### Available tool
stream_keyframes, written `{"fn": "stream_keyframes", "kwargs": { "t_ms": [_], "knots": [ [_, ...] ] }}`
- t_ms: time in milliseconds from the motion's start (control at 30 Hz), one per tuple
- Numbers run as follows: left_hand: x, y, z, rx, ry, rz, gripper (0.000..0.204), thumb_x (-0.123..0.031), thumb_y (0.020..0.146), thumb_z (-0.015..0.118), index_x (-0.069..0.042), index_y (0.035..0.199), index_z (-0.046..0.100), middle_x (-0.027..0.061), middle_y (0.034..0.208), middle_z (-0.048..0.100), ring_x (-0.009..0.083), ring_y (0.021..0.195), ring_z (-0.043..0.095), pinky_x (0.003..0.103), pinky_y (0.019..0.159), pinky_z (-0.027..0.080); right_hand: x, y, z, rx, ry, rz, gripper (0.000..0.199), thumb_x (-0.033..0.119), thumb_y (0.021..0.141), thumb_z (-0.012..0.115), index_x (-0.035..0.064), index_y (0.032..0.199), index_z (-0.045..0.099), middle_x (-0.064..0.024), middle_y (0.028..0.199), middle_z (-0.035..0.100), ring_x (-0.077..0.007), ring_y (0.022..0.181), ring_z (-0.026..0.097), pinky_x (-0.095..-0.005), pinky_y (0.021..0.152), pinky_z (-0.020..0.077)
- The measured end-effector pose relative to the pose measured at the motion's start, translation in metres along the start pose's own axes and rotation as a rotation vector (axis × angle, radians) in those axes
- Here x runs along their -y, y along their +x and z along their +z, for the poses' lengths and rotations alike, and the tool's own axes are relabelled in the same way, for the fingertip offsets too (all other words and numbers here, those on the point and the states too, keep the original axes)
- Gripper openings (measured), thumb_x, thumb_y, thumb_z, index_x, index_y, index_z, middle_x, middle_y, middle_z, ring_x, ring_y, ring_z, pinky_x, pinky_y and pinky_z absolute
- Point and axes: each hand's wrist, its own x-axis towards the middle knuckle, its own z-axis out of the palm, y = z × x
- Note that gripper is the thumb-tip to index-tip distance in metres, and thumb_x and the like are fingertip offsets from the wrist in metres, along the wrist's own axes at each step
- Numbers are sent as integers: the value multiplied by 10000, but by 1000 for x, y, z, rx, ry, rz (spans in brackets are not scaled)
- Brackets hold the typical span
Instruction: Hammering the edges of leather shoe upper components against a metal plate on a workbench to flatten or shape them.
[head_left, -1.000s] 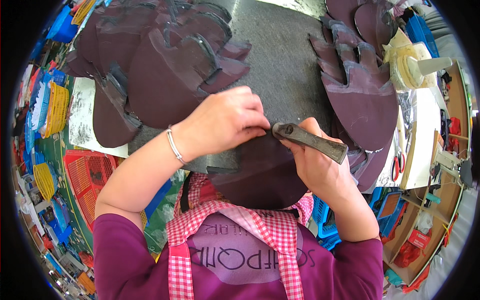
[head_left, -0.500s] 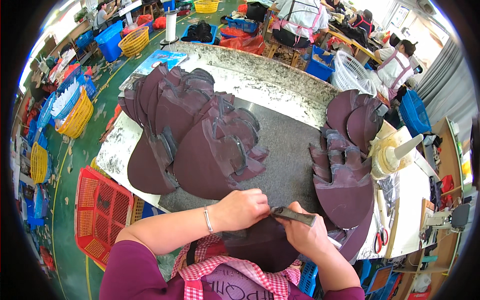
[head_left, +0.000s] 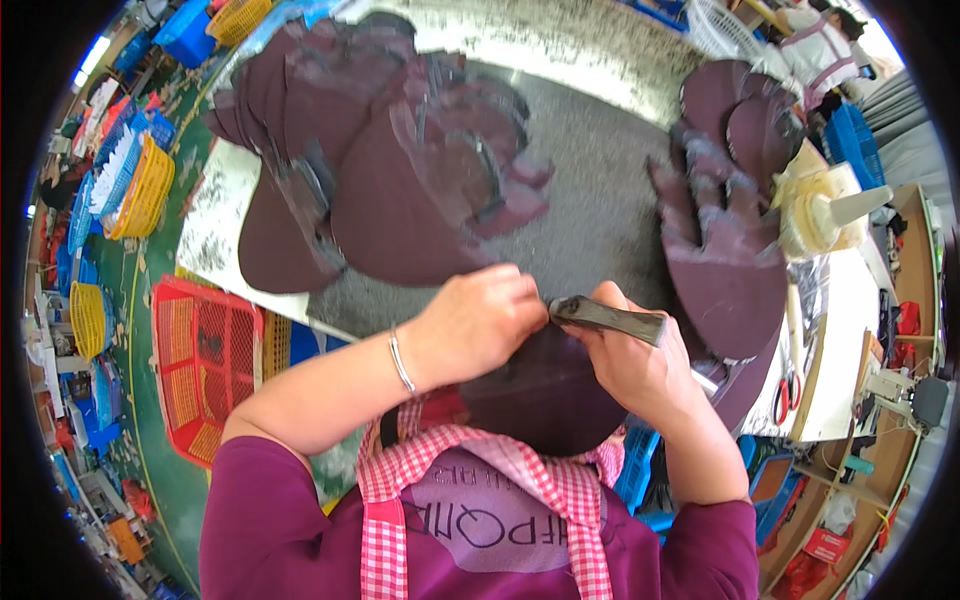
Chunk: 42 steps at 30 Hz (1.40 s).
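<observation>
My left hand (head_left: 478, 328) presses down on a dark maroon leather-like piece (head_left: 545, 392) at the near edge of the grey worktable (head_left: 600, 200), fingers curled on its top edge. Beside it, my right hand (head_left: 628, 362) grips a dark-handled tool (head_left: 608, 317) held flat, its tip meeting the piece next to my left fingertips. A thin bracelet sits on my left wrist. The lower part of the piece hangs over the table edge toward my checked apron.
A fanned pile of maroon cut pieces (head_left: 390, 170) lies at the left of the table, another stack (head_left: 725, 250) at the right. A cream glue bottle (head_left: 825, 210) stands far right. Red basket (head_left: 205, 365) and yellow basket (head_left: 140, 190) sit on the floor left. Another person (head_left: 820, 45) works beyond.
The view has tilted and pulled closer to the table. Both hands stay on the same piece, the tool still at its top edge.
</observation>
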Motion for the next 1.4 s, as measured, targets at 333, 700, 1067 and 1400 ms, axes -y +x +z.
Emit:
{"fn": "stream_keyframes", "kwargs": {
  "t_ms": [333, 700, 1067, 1400],
  "knots": [
    [-9, -13, -1, -71, -75, -89, 153, -75, 837, 830, -66, 981, 779, 66, 954, 700, 265, 891, 685, 385, 788, 582, 3, 2, 4, 56, 28, 60, 234, 198, 976, 769, 71, 1006, 576, -192, 806, 732, -428, 733, 739, -504, 575, 567],
    [18, 32, -15, 122, -79, 214, 96, -64, 879, 757, -74, 961, 710, 71, 930, 661, 294, 901, 674, 415, 788, 565, -1, -31, -39, -37, 159, 268, 127, 159, 985, 751, 41, 1018, 718, -157, 849, 690, -389, 779, 717, -471, 670, 538],
    [18, 65, 16, 139, -67, 349, 130, -120, 865, 800, -90, 964, 721, 61, 937, 680, 289, 909, 687, 417, 791, 566, -4, -36, -37, -94, 86, 291, 175, 158, 971, 775, 50, 993, 639, -170, 835, 692, -437, 787, 713, -489, 665, 557],
    [25, 74, 11, 257, -113, 375, 147, -155, 866, 816, -75, 941, 718, 63, 889, 676, 289, 844, 705, 416, 734, 582, -5, -47, -19, -37, 61, 222, 148, 106, 971, 767, 66, 1029, 636, -137, 808, 650, -393, 666, 710, -468, 541, 545]
  ]
}}
